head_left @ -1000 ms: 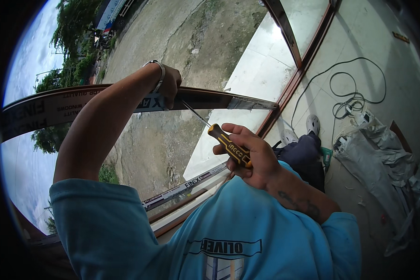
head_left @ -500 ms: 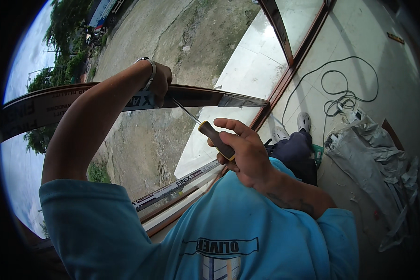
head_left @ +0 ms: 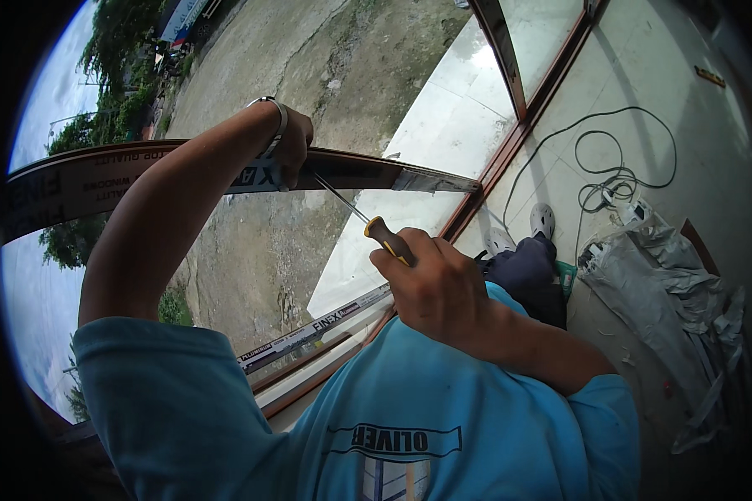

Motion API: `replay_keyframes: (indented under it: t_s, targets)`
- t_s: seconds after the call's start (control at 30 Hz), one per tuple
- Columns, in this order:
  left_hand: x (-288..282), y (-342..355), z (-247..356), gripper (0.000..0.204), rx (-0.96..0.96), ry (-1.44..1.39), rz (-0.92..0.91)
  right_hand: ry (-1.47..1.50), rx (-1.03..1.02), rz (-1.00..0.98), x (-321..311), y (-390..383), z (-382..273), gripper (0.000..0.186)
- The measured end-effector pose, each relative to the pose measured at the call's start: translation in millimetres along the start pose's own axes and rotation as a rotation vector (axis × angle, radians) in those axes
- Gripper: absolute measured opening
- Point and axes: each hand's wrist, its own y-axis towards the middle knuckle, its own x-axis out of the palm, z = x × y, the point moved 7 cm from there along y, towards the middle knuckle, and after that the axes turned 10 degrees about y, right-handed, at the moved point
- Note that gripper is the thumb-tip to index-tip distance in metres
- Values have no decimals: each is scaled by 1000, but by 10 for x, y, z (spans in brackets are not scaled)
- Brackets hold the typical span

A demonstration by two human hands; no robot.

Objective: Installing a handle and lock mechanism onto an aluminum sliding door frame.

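My left hand, with a metal-banded watch at its wrist, is closed round the edge of a brown metal window or door frame bar. The fingers on the bar's far side are hidden. In my right hand is a screwdriver with a dark and yellow handle. My fingers wrap the handle's butt end, and the back of the hand faces up. The slim shaft points up and left, its tip at the bar's face just beside my left hand.
A second frame bar rises at the upper right from a brown floor track. A labelled aluminium rail lies below the screwdriver. At the right are a coiled dark cable, crumpled grey wrapping and a small level-like bar.
My right hand has turned over, from fingers loosely spread on the screwdriver handle to closed round its end. The left hand keeps its place on the bar.
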Motion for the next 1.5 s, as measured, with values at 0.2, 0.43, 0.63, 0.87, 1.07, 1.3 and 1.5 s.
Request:
replay_keyframes:
  t_s: [0.2,0.43,0.63,0.87,1.07,1.3,1.5]
  targets:
    - [-13,27,20,52,-25,40,32,266,83,76,10,61,197,18]
    - [-65,-71,77,51,-41,75,77,1631,1146,244,371,-241,457,23]
    - [-28,-236,143,51,-82,145,118,1752,1188,214,375,-279,435,22]
    - [462,-1449,575,47,-113,-632,1988,1007,818,301,-714,-908,988,52]
    - [1622,-815,620,63,-264,-1780,1996,661,833,623,-1622,-1625,1104,58]
    - [1191,-935,554,49,4,-1853,2037,859,741,612,-1680,-1384,1106,62]
    - [1116,-920,537,49,85,-1822,2090,1190,658,513,-1453,-1039,1118,65]
